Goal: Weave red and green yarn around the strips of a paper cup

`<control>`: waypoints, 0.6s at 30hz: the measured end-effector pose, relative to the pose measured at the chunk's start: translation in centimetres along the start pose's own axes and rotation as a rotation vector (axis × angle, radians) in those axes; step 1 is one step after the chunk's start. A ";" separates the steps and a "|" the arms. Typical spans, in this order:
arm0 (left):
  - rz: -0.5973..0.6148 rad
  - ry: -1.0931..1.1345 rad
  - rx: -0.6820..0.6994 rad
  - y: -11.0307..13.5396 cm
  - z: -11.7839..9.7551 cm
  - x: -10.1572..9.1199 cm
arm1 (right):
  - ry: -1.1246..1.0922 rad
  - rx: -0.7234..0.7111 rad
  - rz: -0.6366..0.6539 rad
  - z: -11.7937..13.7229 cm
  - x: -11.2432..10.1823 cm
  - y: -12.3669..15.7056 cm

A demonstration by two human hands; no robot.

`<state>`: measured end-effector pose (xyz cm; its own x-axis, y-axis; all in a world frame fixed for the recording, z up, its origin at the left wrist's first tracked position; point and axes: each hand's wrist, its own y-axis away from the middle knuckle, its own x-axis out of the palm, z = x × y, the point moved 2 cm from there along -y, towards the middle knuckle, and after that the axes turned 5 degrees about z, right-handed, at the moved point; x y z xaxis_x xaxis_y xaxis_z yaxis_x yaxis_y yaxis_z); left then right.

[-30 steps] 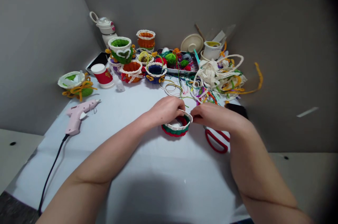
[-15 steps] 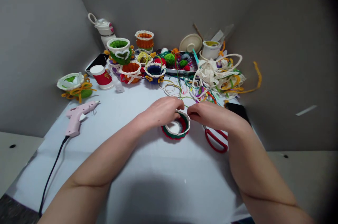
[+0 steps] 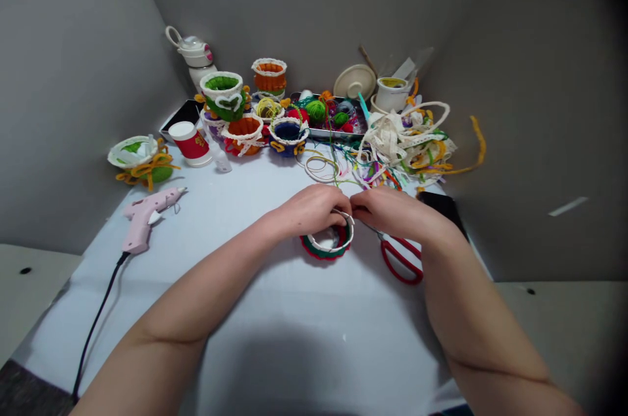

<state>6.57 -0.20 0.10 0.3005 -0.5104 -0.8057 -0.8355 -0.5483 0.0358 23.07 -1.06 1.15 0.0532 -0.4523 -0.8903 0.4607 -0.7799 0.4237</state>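
Observation:
A small round basket (image 3: 328,244) with red and green bands and a white rim sits on the white table (image 3: 275,324) in the middle. My left hand (image 3: 309,207) curls over its far left rim, fingers closed on it. My right hand (image 3: 392,212) pinches the rim at the far right side, fingers pressed together. The two hands almost touch above the basket. Red-handled scissors (image 3: 401,259) lie just right of the basket, partly under my right wrist.
A pink glue gun (image 3: 144,213) with a black cord lies at the left. Several decorated baskets (image 3: 245,115), a red cup (image 3: 191,140), a tray of yarn (image 3: 330,114), a tangle of lace and ribbons (image 3: 407,141) and a black phone (image 3: 444,203) crowd the back.
My right hand has slid left along the basket's rim toward my left hand. The basket has tipped slightly, and its white inside shows more.

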 end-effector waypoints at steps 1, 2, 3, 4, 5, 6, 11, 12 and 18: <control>-0.001 -0.002 -0.001 -0.1 0.0 0.1 | -0.002 0.003 0.004 0.0 0.0 -0.1; -0.005 -0.003 -0.008 -0.1 0.0 0.1 | -0.004 0.000 0.007 0.1 0.0 0.0; -0.015 -0.003 -0.024 -0.2 0.0 0.2 | -0.006 -0.008 0.010 0.1 0.0 0.0; -0.028 -0.003 -0.046 -0.2 0.1 0.2 | -0.008 -0.017 0.014 0.1 -0.1 0.2; -0.043 -0.003 -0.069 -0.2 0.1 0.3 | -0.011 -0.027 0.022 0.1 -0.2 0.4; -0.057 -0.005 -0.090 -0.2 0.1 0.3 | -0.016 -0.038 0.033 0.0 -0.4 0.8; -0.081 -0.042 -0.105 -0.1 0.1 0.4 | -0.076 -0.137 0.061 0.0 -1.1 2.8; -0.083 -0.048 -0.108 -0.1 0.1 0.4 | -0.088 -0.156 0.046 0.0 -1.1 3.0; -0.090 -0.074 -0.122 -0.2 0.1 0.6 | -0.087 -0.096 -0.095 1.0 -1.5 2.8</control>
<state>6.84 -0.33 -0.42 0.3333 -0.4075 -0.8502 -0.7434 -0.6683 0.0289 23.37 -3.06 3.82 -0.0694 -0.4175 -0.9060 0.5429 -0.7778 0.3168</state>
